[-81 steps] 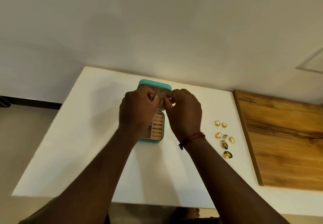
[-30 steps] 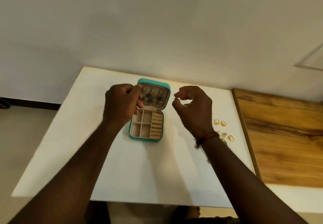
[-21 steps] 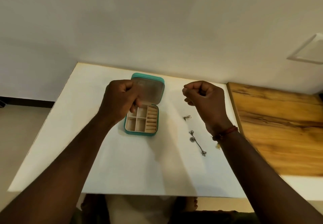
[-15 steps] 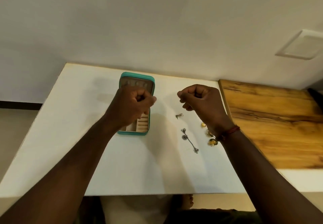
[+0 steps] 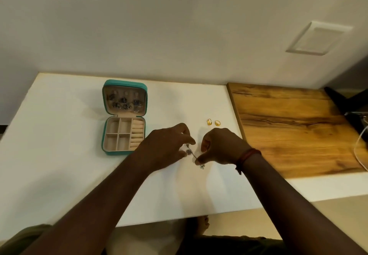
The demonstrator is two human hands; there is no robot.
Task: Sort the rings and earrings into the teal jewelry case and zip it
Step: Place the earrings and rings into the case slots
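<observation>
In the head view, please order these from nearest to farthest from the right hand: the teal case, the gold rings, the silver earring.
1. The silver earring, at the fingertips of the right hand, between both hands.
2. The gold rings, just beyond its knuckles, toward the wall.
3. The teal case, open, far left, past the left hand.

The white table (image 5: pixel 59 175) carries an open teal jewelry case (image 5: pixel 123 135) at its far left part. Two gold rings (image 5: pixel 213 122) lie side by side to the right of it, near a wooden board (image 5: pixel 288 131) covering the right end. A silver earring (image 5: pixel 194 155) is nearer the front edge.
</observation>
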